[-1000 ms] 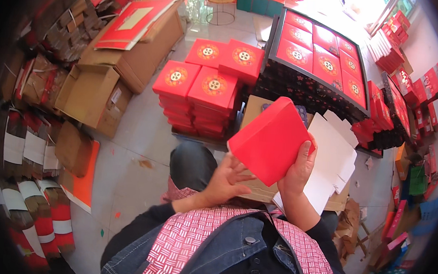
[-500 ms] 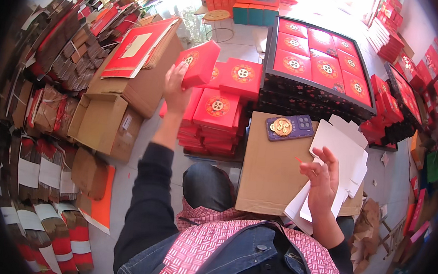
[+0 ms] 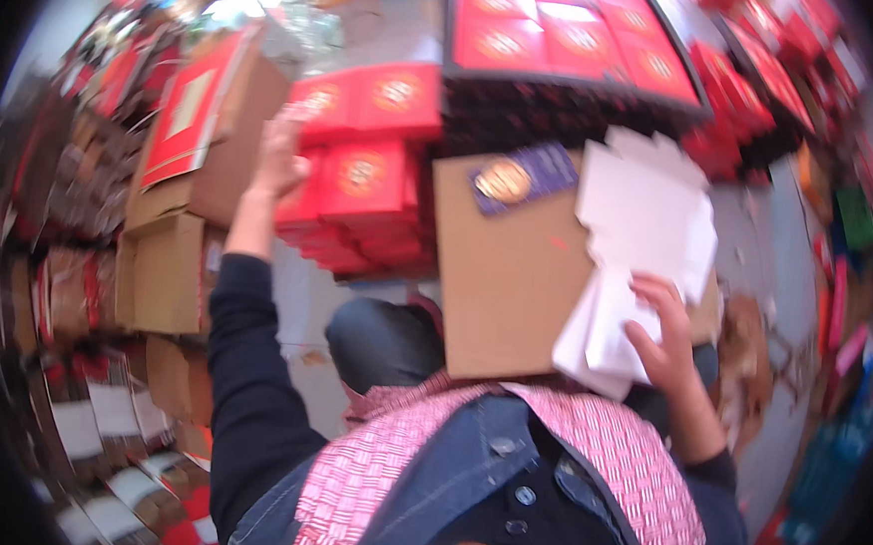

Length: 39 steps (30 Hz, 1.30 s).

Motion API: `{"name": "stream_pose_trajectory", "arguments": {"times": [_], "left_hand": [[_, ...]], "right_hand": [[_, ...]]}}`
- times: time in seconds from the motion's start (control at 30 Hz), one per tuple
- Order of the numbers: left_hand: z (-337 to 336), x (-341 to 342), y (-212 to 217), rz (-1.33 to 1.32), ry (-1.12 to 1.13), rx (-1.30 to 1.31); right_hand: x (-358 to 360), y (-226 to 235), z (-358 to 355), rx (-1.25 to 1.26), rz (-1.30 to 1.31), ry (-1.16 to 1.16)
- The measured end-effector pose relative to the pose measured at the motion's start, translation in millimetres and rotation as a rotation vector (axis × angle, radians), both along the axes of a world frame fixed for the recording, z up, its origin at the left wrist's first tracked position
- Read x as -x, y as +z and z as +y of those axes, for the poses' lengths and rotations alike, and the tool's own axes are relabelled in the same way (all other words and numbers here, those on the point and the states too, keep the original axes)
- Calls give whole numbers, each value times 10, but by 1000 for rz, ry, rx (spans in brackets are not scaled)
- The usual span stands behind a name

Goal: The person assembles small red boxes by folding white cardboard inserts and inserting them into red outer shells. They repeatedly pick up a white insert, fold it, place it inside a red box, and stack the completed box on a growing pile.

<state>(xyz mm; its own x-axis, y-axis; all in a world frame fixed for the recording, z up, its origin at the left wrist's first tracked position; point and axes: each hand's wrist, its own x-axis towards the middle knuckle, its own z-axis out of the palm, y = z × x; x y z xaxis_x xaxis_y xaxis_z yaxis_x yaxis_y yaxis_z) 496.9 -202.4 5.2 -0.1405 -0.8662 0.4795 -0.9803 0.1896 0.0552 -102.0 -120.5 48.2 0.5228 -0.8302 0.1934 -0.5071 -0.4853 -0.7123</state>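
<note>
Left hand lay on the red boxes, fingers spread loose across the stack's edge. Right hand pressed the white sheets, fingers splayed on top.

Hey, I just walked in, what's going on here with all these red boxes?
A seated person is working over a brown cardboard sheet on their lap. The left hand reaches out to the stack of red boxes on the floor and rests at its left edge. The right hand lies on a pile of white card sheets at the cardboard's right side. A purple card lies on the cardboard's far edge. More red boxes fill a black tray beyond.
</note>
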Motion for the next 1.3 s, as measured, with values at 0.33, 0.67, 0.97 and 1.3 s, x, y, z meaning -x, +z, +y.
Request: {"name": "stream_pose_trajectory", "arguments": {"times": [0.33, 0.67, 0.97, 1.3], "left_hand": [[1197, 2303, 46, 461, -368, -107], [1450, 3852, 5, 654, -699, -330], [1335, 4186, 47, 478, -763, -563], [1273, 4194, 57, 444, -748, -545]], "right_hand": [[484, -223, 429, 118, 572, 119], [948, -280, 472, 0, 327, 194], [1047, -346, 399, -70, 65, 176], [905, -267, 426, -122, 38, 14]]}}
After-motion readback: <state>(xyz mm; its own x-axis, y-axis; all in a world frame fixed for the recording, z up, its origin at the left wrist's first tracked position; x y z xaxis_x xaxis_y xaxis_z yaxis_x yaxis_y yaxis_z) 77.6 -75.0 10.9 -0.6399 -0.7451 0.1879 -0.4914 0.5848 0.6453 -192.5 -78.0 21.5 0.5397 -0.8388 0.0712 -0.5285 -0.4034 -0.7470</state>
